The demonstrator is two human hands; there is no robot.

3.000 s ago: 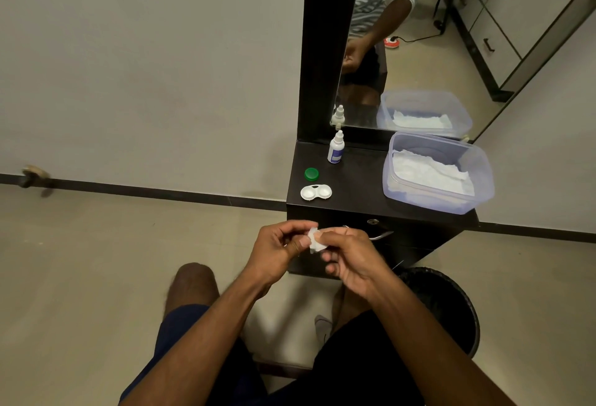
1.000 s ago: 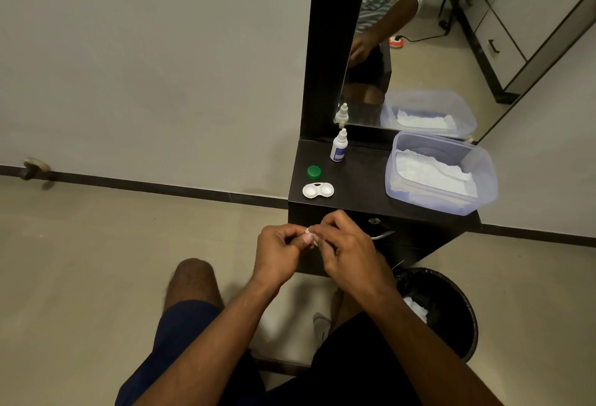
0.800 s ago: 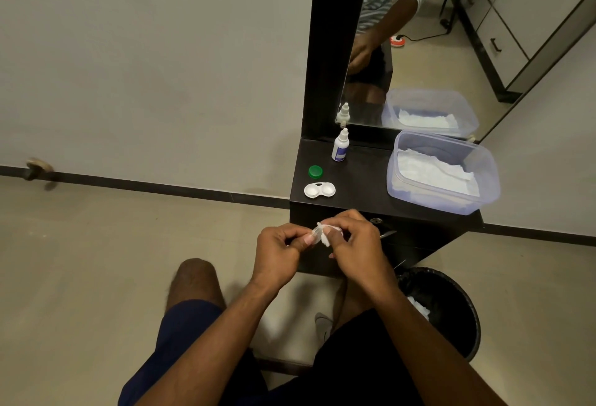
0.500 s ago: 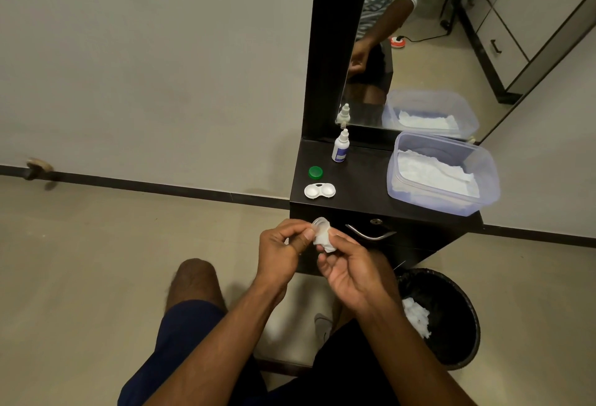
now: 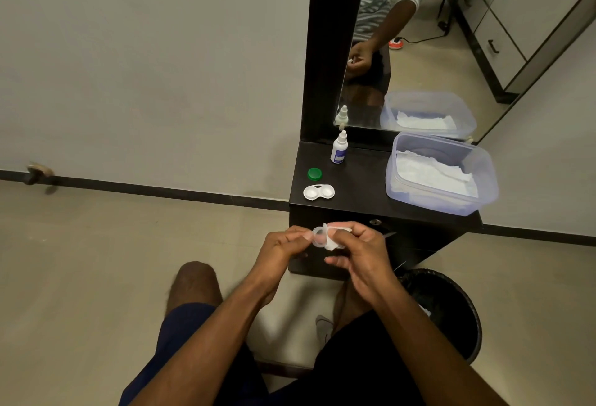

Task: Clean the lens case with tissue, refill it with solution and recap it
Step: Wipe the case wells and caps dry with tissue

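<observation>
1. A small clear cap (image 5: 318,237) is pinched in the curled fingers of the left hand (image 5: 280,252), in front of the dark cabinet (image 5: 361,186), near its front face.
2. A wad of white tissue (image 5: 333,238) is gripped by the thumb and fingers of the right hand (image 5: 361,255) and is pressed against the cap; the two hands are held close together.
3. The white lens case (image 5: 319,192) is seen lying open on the near left corner of the cabinet top, with both wells uncovered.
4. A green cap (image 5: 314,173) is placed just beyond the case, apart from it.
5. A small white solution bottle (image 5: 339,148) is stood upright farther back, close to the mirror (image 5: 419,50).
6. A clear plastic tub (image 5: 483,176) holding white tissues is set on the right side of the cabinet top.
7. A black bin (image 5: 451,315) is seen on the floor at the near right, beside the cabinet; something white is visible inside it.
</observation>
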